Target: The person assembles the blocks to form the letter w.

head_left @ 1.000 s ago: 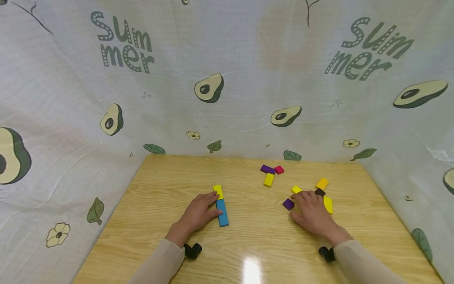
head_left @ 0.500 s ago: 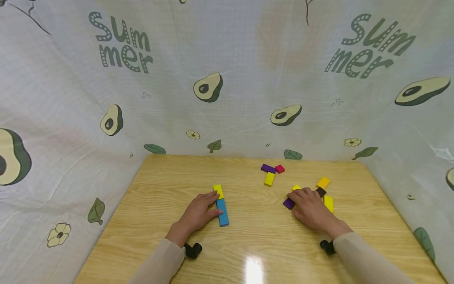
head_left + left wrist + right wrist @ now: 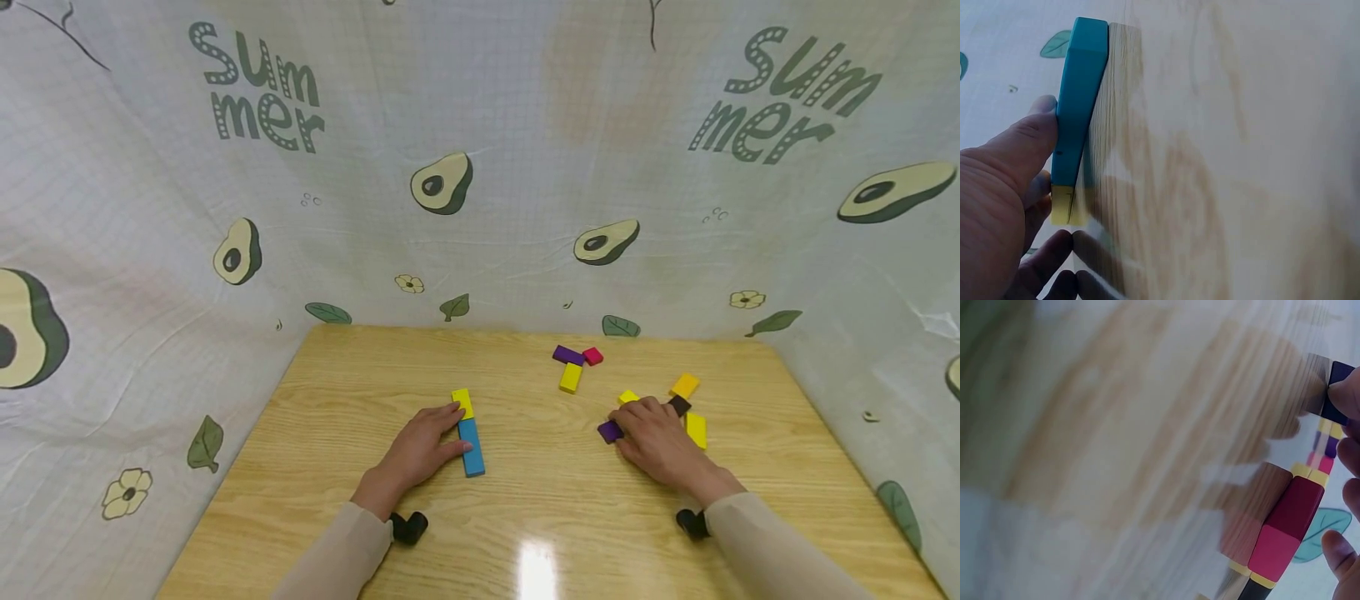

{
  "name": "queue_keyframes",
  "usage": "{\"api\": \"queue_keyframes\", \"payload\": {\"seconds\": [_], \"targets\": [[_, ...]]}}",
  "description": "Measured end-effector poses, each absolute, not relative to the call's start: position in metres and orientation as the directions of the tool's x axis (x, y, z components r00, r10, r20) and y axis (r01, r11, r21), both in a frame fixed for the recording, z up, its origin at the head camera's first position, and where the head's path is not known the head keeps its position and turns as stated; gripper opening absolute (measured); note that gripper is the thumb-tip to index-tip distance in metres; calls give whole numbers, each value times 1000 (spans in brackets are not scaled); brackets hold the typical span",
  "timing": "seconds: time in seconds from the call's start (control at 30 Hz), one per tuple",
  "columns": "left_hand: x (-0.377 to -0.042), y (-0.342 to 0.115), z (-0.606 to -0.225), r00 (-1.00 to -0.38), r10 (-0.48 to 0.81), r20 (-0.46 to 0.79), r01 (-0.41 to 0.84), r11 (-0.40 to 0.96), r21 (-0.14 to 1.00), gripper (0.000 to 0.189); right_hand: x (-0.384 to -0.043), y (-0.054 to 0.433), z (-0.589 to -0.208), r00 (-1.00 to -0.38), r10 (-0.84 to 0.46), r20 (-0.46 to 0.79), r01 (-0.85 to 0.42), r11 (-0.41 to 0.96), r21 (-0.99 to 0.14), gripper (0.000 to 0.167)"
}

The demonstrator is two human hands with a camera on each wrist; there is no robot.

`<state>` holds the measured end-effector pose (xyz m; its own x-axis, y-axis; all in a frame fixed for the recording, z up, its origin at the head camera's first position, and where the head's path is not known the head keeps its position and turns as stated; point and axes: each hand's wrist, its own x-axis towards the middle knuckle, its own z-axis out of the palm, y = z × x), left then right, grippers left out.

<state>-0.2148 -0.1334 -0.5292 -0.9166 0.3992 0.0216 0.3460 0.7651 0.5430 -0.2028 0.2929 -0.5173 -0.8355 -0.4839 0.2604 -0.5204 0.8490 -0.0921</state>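
Observation:
Beside a two-block row, my left hand has its thumb on the blue block and its nearly straight fingers on the yellow block. The left wrist view shows the thumb against the side of the blue block, with the yellow block at its far end. At the right, my right hand pinches a small purple block, whose other end is hidden by the fingers. In the right wrist view, the thumb lies on this dark block. A red block stands below the palm, hidden in the head view.
Around the right hand lie a yellow block, a black block, an orange block and a larger yellow block. Farther back, a purple bar, a pink block and a yellow block cluster. Printed cloth surrounds the wooden table.
My right hand's fingers have come over the purple block and taken hold of it, and the block has turned slightly. The left hand has stayed in place.

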Motion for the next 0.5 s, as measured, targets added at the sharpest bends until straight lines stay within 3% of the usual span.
{"api": "queue_keyframes", "payload": {"seconds": [0.5], "targets": [[-215, -133, -529, -922, 385, 28, 338, 769, 543, 64, -202, 293, -520, -831, -486, 271, -524, 847, -86, 34]]}}
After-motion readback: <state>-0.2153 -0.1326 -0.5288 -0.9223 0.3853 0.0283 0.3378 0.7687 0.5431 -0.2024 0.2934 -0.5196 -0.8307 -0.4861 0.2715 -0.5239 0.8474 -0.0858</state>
